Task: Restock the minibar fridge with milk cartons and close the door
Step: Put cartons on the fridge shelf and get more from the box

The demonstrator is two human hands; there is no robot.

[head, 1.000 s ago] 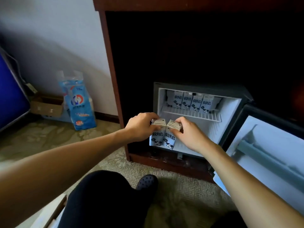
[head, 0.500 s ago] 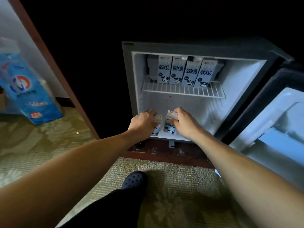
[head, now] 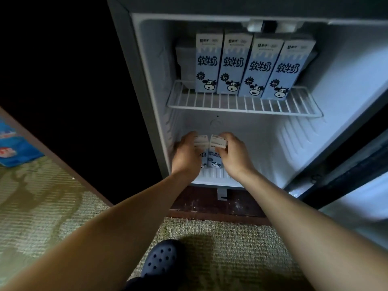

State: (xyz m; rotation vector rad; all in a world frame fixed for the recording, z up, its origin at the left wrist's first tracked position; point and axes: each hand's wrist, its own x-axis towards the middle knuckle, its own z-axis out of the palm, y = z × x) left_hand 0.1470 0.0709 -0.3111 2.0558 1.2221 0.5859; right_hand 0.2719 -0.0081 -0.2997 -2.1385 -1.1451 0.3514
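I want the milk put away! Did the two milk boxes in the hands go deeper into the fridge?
Yes. The two cartons moved inward, from out by the fridge's front lip to its floor under the wire shelf.

Arms outstretched; left grip (head: 185,153), right grip (head: 235,156) curled, side by side.

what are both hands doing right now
Left hand: grips the left milk carton.
Right hand: grips the right milk carton.

Head view, downward, close to fridge (head: 340,87)
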